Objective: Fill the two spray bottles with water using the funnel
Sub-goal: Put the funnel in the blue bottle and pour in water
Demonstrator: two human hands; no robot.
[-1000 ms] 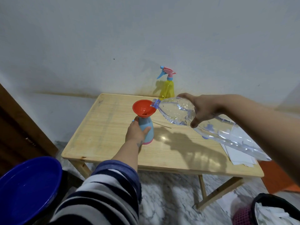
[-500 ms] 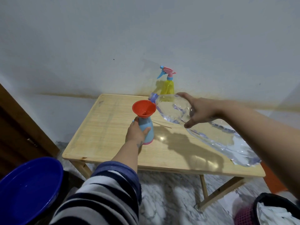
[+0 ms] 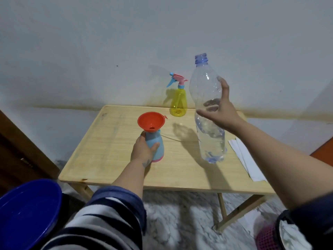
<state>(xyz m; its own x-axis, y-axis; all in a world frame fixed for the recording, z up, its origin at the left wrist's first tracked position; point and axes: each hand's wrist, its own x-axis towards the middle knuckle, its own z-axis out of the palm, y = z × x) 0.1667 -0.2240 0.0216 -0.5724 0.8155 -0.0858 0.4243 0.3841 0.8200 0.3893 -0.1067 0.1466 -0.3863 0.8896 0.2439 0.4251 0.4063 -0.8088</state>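
Note:
My left hand [image 3: 142, 150] grips the light blue spray bottle [image 3: 157, 147], which stands on the wooden table [image 3: 108, 150] without its spray head. An orange funnel [image 3: 151, 121] sits in its neck. The large clear water bottle [image 3: 212, 141] stands upright on the table to the right, uncapped, with water in its lower part. My right hand [image 3: 219, 112] is beside its middle with fingers spread and straight; whether it touches the bottle I cannot tell. A yellow spray bottle [image 3: 178, 101] with a pink and blue trigger head stands at the back edge by the wall.
White papers [image 3: 246, 159] lie at the table's right edge. A thin pale tube [image 3: 170, 138] lies on the table behind the blue bottle. A blue basin [image 3: 27, 212] is at lower left, a dark bin [image 3: 288, 237] at lower right, a brown door [image 3: 16, 156] on the left.
The water bottle went from tilted over the funnel to upright on the table at the right. My right hand loosened its grip and spread its fingers. My left hand stayed on the blue bottle.

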